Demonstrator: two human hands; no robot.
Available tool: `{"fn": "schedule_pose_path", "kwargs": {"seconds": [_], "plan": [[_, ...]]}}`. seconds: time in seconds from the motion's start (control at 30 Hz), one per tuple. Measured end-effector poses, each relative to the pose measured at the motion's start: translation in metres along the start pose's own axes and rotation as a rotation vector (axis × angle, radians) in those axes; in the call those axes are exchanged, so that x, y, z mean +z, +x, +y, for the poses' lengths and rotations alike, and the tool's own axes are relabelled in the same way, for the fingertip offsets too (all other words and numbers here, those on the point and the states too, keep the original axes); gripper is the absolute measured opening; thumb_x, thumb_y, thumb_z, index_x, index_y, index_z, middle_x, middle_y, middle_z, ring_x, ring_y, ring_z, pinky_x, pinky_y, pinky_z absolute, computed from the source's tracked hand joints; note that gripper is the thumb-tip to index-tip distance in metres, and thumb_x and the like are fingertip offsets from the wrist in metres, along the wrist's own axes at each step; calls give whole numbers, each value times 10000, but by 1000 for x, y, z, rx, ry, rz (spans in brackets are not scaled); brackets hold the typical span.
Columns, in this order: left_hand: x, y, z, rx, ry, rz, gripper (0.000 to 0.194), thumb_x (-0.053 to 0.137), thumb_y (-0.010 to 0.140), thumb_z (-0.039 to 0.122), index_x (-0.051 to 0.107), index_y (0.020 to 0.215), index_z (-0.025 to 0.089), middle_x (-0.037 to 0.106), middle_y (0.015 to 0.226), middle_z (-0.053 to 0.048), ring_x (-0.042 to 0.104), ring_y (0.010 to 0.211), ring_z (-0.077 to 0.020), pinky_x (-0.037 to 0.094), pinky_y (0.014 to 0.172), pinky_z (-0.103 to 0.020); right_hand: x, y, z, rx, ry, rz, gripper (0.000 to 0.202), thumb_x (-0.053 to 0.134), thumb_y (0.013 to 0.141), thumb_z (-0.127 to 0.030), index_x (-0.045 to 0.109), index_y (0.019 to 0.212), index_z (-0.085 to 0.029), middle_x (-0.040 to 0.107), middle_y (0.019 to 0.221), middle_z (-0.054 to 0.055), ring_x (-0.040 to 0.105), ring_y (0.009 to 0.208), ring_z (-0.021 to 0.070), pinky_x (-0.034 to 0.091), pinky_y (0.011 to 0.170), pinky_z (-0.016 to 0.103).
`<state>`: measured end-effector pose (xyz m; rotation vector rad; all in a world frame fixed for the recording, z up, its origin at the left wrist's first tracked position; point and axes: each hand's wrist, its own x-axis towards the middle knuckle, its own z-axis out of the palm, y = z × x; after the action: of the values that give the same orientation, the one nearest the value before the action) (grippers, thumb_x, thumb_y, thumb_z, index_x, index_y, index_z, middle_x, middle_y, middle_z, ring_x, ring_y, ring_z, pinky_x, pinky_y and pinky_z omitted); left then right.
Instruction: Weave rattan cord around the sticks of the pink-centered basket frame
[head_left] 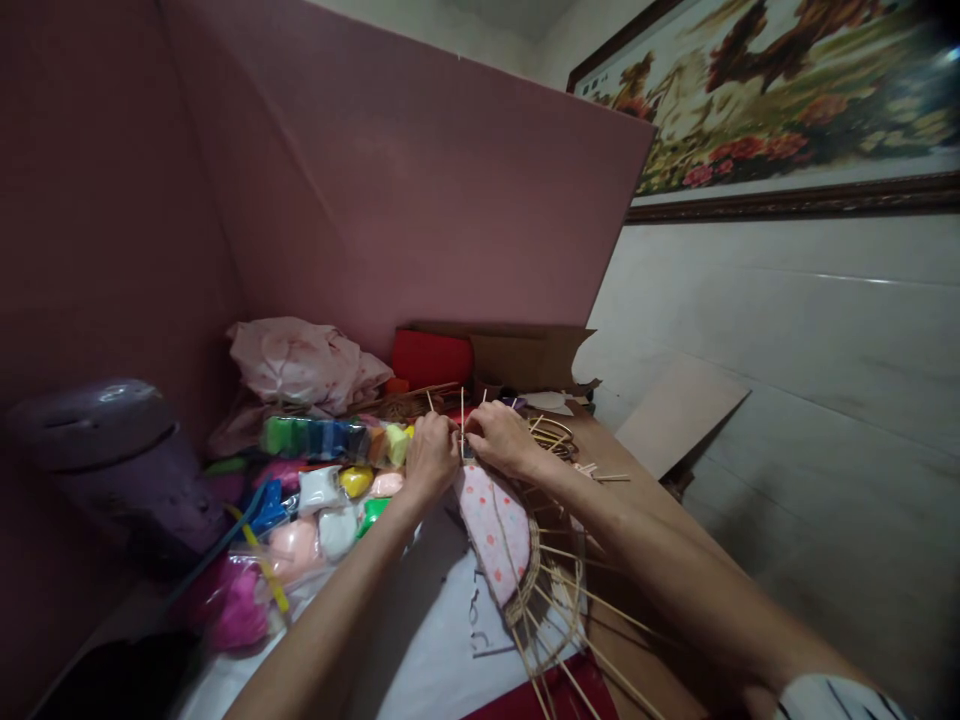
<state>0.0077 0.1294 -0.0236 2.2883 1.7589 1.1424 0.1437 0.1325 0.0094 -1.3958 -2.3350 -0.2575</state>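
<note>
A half-round woven piece (pixel 523 595) lies on the table, with thin sticks (pixel 551 549) fanning out from its curved edge. Pink dotted fabric (pixel 491 525) covers its middle. At its far end, my left hand (pixel 433 455) is closed, fingertips pinched near an upright stick (pixel 463 408). My right hand (pixel 499 438) pinches from the other side of that stick, its fingers bent and close to the left ones. Exactly what lies between the fingertips is mostly hidden by the hands.
Bagged coloured clay (pixel 319 490) is piled on the left beside a purple canister (pixel 124 470). Crumpled pink cloth (pixel 304 360), a red item (pixel 433 360) and brown cardboard (pixel 525 358) stand behind. White paper (pixel 390 620) lies beneath. Coiled cord (pixel 553 435) sits right of my hands.
</note>
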Motion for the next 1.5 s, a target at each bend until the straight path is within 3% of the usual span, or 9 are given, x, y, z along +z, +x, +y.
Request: {"fn": "schedule_pose_path", "kwargs": {"seconds": [0.67, 1.5], "plan": [[-3, -1, 3, -2, 7, -27, 135, 443, 820, 177, 574, 787, 181, 576, 866, -78, 495, 877, -217, 382, 747, -330, 2, -2, 5, -98, 17, 48, 60, 541, 783, -203, 591, 767, -174, 579, 814, 43, 456, 818, 184, 317, 723, 292], [-3, -1, 3, -11, -57, -14, 130, 465, 790, 164, 584, 748, 190, 588, 849, -70, 500, 870, -216, 388, 751, -331, -7, -6, 3, -39, 53, 21, 149, 514, 768, -171, 653, 816, -191, 625, 843, 45, 475, 846, 192, 335, 767, 298]]}}
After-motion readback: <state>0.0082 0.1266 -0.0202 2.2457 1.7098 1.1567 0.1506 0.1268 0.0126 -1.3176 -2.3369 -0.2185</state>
